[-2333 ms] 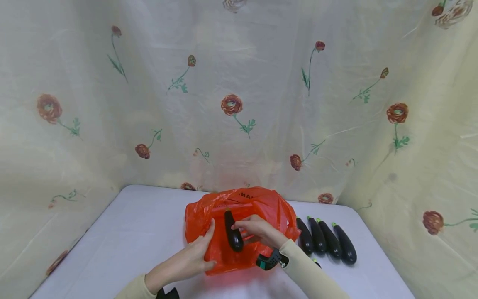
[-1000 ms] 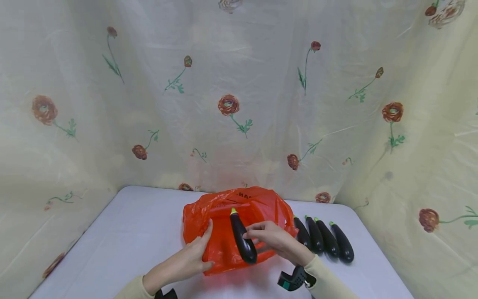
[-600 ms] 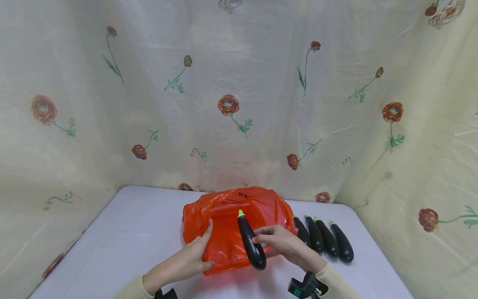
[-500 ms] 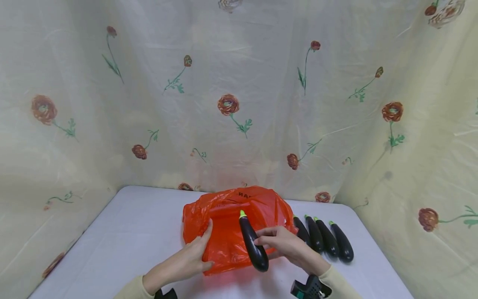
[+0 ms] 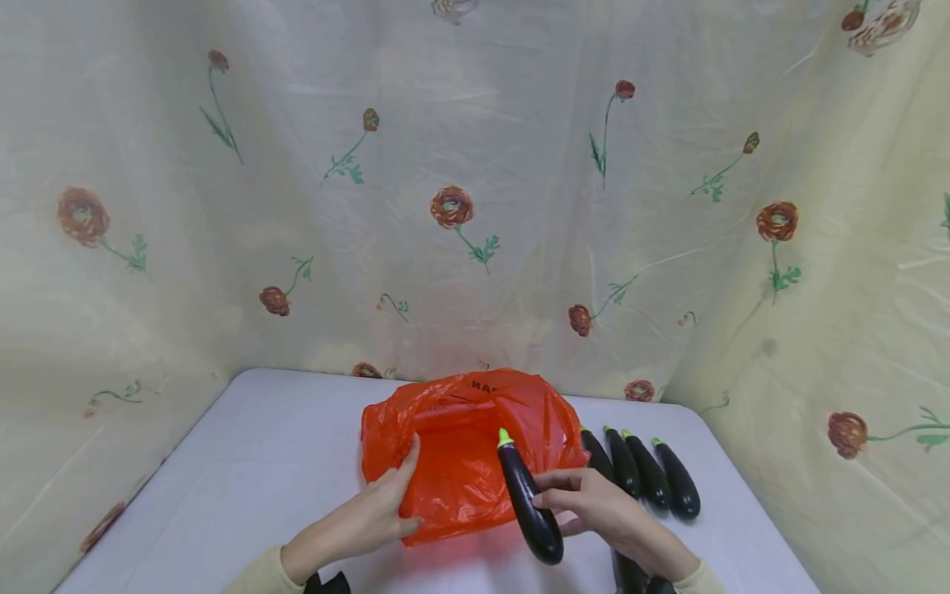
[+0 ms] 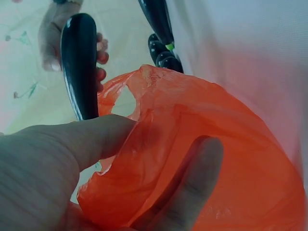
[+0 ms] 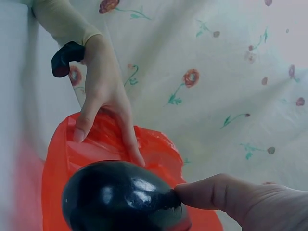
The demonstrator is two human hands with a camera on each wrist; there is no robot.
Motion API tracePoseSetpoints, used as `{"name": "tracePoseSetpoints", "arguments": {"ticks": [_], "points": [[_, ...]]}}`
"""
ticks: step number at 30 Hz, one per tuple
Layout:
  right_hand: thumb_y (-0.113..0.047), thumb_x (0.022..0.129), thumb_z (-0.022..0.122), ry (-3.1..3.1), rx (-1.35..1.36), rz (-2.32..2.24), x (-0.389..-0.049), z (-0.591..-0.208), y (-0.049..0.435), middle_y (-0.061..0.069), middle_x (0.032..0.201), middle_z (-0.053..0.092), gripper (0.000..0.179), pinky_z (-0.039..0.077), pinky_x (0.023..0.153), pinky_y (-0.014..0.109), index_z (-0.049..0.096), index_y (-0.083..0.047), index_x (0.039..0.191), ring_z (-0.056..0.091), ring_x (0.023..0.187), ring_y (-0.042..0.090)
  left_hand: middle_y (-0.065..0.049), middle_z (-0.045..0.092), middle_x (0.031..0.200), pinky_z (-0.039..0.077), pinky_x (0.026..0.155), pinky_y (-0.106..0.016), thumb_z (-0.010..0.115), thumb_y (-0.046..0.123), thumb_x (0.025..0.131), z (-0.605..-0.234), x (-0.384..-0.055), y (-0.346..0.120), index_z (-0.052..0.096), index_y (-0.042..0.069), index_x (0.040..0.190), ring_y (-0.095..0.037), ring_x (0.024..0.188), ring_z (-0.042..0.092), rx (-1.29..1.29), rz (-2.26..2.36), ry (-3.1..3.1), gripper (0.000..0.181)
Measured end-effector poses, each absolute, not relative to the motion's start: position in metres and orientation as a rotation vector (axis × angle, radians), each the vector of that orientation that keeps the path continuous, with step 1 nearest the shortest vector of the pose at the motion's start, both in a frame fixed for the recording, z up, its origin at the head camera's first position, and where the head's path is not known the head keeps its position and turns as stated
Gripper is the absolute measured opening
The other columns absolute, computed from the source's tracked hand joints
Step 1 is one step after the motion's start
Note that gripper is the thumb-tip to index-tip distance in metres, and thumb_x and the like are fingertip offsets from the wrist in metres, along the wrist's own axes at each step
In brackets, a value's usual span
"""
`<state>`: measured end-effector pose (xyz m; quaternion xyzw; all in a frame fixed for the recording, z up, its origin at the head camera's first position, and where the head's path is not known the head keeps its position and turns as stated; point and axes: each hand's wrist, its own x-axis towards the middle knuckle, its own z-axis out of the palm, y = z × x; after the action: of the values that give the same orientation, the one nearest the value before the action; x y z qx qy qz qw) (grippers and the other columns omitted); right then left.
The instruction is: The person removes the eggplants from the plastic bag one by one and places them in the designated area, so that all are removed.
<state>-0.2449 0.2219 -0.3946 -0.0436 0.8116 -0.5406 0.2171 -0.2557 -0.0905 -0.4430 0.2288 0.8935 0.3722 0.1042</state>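
Observation:
A dark eggplant with a green stem end is pinched in my right hand, between thumb and fingers. It hangs tilted in front of the red plastic bag's right side, stem end up and away. In the right wrist view its rounded end fills the lower middle. My left hand rests at the bag's left side, thumb and a finger spread apart against the plastic, the mouth gaping toward me. In the left wrist view these fingers lie straight along the film; the other fingers are partly hidden.
Several eggplants lie side by side on the white table, right of the bag. Another dark eggplant shows partly below my right wrist. A flowered curtain hangs behind the table.
My right hand has drawn the eggplant from inside the bag's mouth toward me and to the right. My left hand and the bag have hardly moved.

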Motion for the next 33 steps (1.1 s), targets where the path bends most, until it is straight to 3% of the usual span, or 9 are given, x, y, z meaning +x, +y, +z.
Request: {"name": "tracePoseSetpoints", "arguments": {"ticks": [11, 23, 28, 33], "points": [[-0.027, 0.089, 0.066, 2.287, -0.020, -1.456, -0.228, -0.401, 0.248, 0.010, 0.111, 0.069, 0.050, 0.057, 0.081, 0.049, 0.058, 0.001, 0.128, 0.063, 0.091, 0.020, -0.025, 0.045, 0.139, 0.055, 0.086, -0.045, 0.073, 0.013, 0.084, -0.442, -0.257, -0.093, -0.003, 0.004, 0.154, -0.025, 0.106, 0.054, 0.703, 1.099, 2.643, 0.103], [-0.021, 0.094, 0.056, 2.136, -0.073, -1.555, -0.218, -0.409, 0.288, 0.012, 0.116, 0.065, 0.053, 0.055, 0.086, 0.049, 0.046, 0.010, 0.135, 0.063, 0.095, 0.022, -0.024, 0.041, 0.143, 0.055, 0.087, -0.047, 0.073, 0.014, 0.085, -0.441, -0.256, -0.094, -0.002, 0.004, 0.155, -0.028, 0.109, 0.053, 0.686, 1.102, 2.630, 0.103], [-0.023, 0.095, 0.057, 2.117, -0.053, -1.583, -0.215, -0.413, 0.301, 0.009, 0.115, 0.064, 0.051, 0.056, 0.086, 0.047, 0.048, 0.008, 0.135, 0.062, 0.096, 0.021, -0.025, 0.042, 0.143, 0.055, 0.087, -0.046, 0.073, 0.015, 0.085, -0.442, -0.256, -0.094, -0.001, 0.004, 0.155, -0.028, 0.109, 0.053, 0.699, 1.106, 2.632, 0.102], [-0.027, 0.096, 0.057, 2.139, 0.029, -1.548, -0.213, -0.417, 0.316, 0.016, 0.124, 0.060, 0.053, 0.054, 0.089, 0.049, 0.048, 0.007, 0.136, 0.059, 0.098, 0.021, -0.024, 0.042, 0.143, 0.055, 0.087, -0.045, 0.073, 0.015, 0.085, -0.442, -0.256, -0.094, -0.001, 0.004, 0.155, -0.028, 0.108, 0.053, 0.707, 1.111, 2.631, 0.103]]}}
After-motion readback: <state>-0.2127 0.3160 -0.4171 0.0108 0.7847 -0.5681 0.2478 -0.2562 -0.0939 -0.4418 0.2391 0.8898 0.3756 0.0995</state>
